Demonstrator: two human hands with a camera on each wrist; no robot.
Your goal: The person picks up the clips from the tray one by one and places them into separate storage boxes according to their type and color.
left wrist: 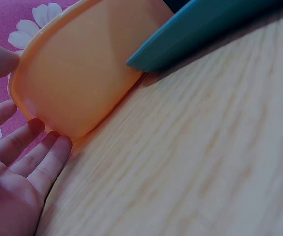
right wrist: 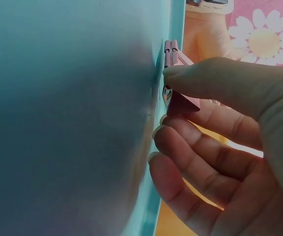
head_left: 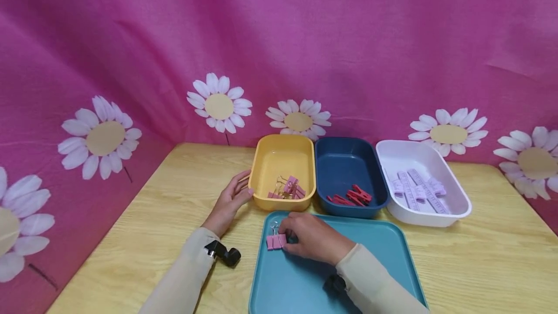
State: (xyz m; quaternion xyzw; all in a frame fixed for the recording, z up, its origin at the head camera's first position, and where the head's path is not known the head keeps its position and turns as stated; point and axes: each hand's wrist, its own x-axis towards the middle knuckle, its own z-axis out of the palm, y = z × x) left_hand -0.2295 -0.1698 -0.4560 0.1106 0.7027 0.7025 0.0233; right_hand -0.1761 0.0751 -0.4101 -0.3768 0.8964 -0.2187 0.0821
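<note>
My right hand (head_left: 316, 239) is over the teal tray (head_left: 348, 299), its thumb and index finger pinching a pink binder clip (head_left: 276, 242) near the tray's far left corner. In the right wrist view the clip (right wrist: 183, 104) shows side-on between thumb and index finger, the other fingers loosely bent below it. My left hand (head_left: 227, 206) rests against the near left side of the yellow bin (head_left: 260, 173). Spread fingers (left wrist: 50, 160) touch its outer wall in the left wrist view. Several pink binder clips (head_left: 289, 187) with metal wire handles lie inside that bin.
Right of the yellow bin stands a navy bin (head_left: 344, 159) with several red clothespins (head_left: 358, 195). Beyond it, a white bin (head_left: 457, 206) holds lilac measuring tapes (head_left: 418, 192). A pink flowered cloth (head_left: 348, 52) hangs behind the wooden table (head_left: 492, 246).
</note>
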